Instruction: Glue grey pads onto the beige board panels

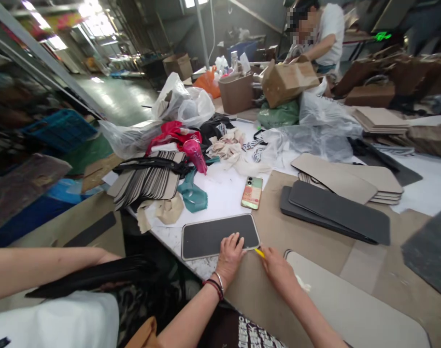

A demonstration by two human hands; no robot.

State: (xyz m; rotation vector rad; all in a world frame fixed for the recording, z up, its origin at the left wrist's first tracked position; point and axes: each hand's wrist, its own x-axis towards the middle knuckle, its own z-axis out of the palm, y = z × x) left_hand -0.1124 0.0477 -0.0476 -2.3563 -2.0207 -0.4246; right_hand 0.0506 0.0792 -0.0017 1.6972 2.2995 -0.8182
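A dark grey rounded rectangular panel point(216, 236) with a pale border lies near the table's edge in front of me. My left hand point(230, 251) rests on its near right part, fingers stretched out over the surface. In my right hand point(276, 266) is a slim yellow pen-like tool point(260, 253), its tip close to the panel's near right corner. The fingers hide the rest of that tool, so its exact kind is unclear. Beyond the panel lies a phone point(251, 193). A long beige panel point(358, 302) extends under and beside my right forearm.
Dark panels point(339, 210) and beige panels point(376, 181) are stacked at right. A fanned pile of panels point(148, 181), fabric scraps point(193, 191) and plastic bags point(191, 104) lie left and behind. One co-worker's arm point(42, 270) is close at left; another person point(331, 38) is at the back.
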